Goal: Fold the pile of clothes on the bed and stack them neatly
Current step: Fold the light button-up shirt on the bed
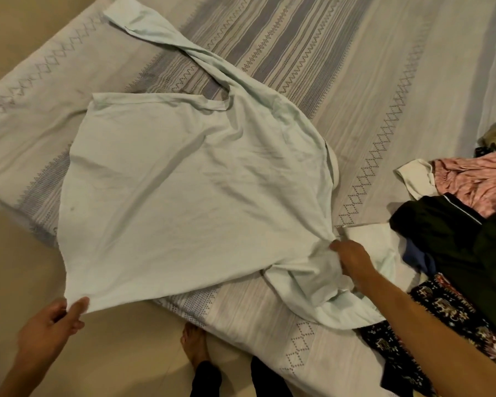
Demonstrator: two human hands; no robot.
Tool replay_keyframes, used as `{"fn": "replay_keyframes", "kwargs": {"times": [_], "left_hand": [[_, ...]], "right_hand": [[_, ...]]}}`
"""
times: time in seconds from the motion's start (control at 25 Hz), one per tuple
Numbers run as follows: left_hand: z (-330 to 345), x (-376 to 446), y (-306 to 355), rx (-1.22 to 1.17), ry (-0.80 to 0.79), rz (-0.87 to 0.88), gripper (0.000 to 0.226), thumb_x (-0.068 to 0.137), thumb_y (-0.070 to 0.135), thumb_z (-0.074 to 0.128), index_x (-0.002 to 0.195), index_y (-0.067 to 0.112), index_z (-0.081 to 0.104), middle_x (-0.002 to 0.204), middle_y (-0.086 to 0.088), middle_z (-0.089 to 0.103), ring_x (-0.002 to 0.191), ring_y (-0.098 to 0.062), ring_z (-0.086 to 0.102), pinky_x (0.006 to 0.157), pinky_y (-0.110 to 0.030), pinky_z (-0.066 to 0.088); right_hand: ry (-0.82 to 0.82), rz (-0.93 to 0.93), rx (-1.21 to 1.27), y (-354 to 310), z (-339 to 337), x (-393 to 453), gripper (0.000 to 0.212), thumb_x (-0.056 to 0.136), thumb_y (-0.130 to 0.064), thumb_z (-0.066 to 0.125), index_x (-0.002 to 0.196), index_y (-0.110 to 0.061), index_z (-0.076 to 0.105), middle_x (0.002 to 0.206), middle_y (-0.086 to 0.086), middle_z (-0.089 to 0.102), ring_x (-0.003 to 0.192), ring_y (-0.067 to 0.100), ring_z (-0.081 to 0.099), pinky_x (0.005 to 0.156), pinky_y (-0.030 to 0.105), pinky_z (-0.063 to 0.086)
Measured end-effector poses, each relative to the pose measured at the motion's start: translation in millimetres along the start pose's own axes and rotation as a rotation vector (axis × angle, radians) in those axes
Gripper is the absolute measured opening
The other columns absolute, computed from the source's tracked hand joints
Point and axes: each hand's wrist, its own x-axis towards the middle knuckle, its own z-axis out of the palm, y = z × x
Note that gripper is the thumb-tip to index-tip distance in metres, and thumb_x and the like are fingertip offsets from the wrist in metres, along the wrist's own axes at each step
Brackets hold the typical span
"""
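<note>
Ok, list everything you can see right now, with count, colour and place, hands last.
Pale mint cotton shirt: one, spread on the bed, centre.
Patterned grey-white bedsheet: one, covers the bed.
Pink crumpled garment: one, right edge.
Black garment with white piping: one, right, below the pink one.
Black elephant-print cloth: one, lower right.
White folded cloth: one, beside the right hand.
Beige floor: left.
Bare foot: one, bottom centre.
Left hand: pinches the shirt's corner.
Right hand: grips bunched shirt fabric.

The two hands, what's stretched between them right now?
In the head view, the pale green shirt spans from left hand to right hand; each grips an edge.
</note>
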Motion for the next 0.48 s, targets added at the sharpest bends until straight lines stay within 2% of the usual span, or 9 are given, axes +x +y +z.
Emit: {"fn": "replay_keyframes", "kwargs": {"times": [0.04,0.08,0.12,0.2,0.24,0.36,0.48], "left_hand": [[-0.4,-4.2,-1.6,-0.001,0.013,0.001,0.054,0.091,0.058,0.069,0.085,0.005,0.058,0.068,-0.003,0.074,0.077,-0.026,0.077,0.093,-0.054,0.054],[-0.8,-7.3,-2.8,-0.01,0.008,-0.002,0.051,0.091,0.056,0.069,0.089,0.006,0.06,0.07,-0.003,0.076,0.078,-0.026,0.077,0.093,-0.055,0.056],[-0.5,-9.7,-3.8,-0.031,0.0,-0.001,0.049,0.091,0.054,0.071,0.091,0.006,0.062,0.073,-0.003,0.077,0.079,-0.026,0.077,0.093,-0.056,0.057],[-0.5,-10.9,-7.1,-0.102,0.018,-0.017,0.044,0.09,0.048,0.076,0.092,0.005,0.064,0.079,-0.008,0.077,0.083,-0.03,0.077,0.094,-0.056,0.056],[-0.7,-10.7,-5.7,-0.155,0.032,-0.027,0.043,0.089,0.044,0.077,0.091,0.004,0.064,0.082,-0.013,0.077,0.085,-0.032,0.076,0.095,-0.056,0.056],[-1.8,-15.5,-2.2,-0.271,0.087,-0.058,0.04,0.09,0.036,0.079,0.084,0.002,0.059,0.087,-0.024,0.071,0.087,-0.038,0.074,0.097,-0.054,0.055],[1.5,-21.6,-8.5,-0.264,0.07,-0.141,0.039,0.088,0.028,0.081,0.078,0.002,0.054,0.083,-0.031,0.066,0.078,-0.034,0.073,0.089,-0.048,0.057]], "right_hand": [[-0.107,0.182,0.362,-4.1,1.5,0.5,0.016,0.098,-0.021,0.06,0.092,-0.007,0.064,0.087,0.011,0.067,0.083,0.031,0.062,0.076,0.039,0.049],[-0.161,0.285,0.581,-7.2,0.2,-1.9,0.017,0.099,-0.02,0.058,0.086,-0.01,0.062,0.08,0.008,0.066,0.078,0.026,0.061,0.074,0.036,0.048],[-0.211,0.311,0.68,-10.8,-1.1,-4.4,0.018,0.101,-0.018,0.057,0.087,-0.01,0.064,0.08,0.007,0.069,0.08,0.023,0.063,0.074,0.033,0.049],[-0.175,0.255,0.63,-8.1,-5.8,-4.5,0.009,0.099,-0.012,0.063,0.1,-0.006,0.071,0.096,0.012,0.075,0.091,0.024,0.069,0.076,0.034,0.053],[-0.139,0.209,0.591,-6.3,-10.4,-4.1,0.007,0.095,-0.009,0.07,0.101,-0.007,0.072,0.097,0.011,0.075,0.091,0.024,0.07,0.075,0.034,0.055],[0.02,0.065,0.485,10.6,-33.9,-3.1,0.026,0.083,-0.013,0.085,0.107,-0.012,0.076,0.102,0.007,0.077,0.096,0.024,0.072,0.086,0.038,0.059],[0.228,0.095,0.168,42.4,-42.5,-2.4,0.031,0.084,-0.023,0.086,0.11,-0.009,0.076,0.102,0.014,0.074,0.084,0.03,0.067,0.08,0.04,0.059]]}}
